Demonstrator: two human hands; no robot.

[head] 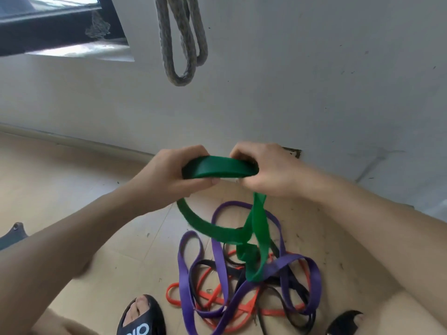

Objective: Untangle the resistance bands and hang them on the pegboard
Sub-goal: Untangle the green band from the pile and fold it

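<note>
Grey rope (180, 42) hangs doubled against white wall (314, 68). Dark window frame (55, 32) top left, cobweb (96, 27) at its corner. Beige tiled floor (72, 170). Black sandal (141, 317) bottom centre, toes showing. Grey object (12, 235) at left edge.

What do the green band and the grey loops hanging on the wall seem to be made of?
Green band: probably rubber or latex; smooth, matte, flat, and it bends limply between both hands. Grey loops: apparently braided rope or woven fabric, judging by the coarse, speckled texture.
</note>
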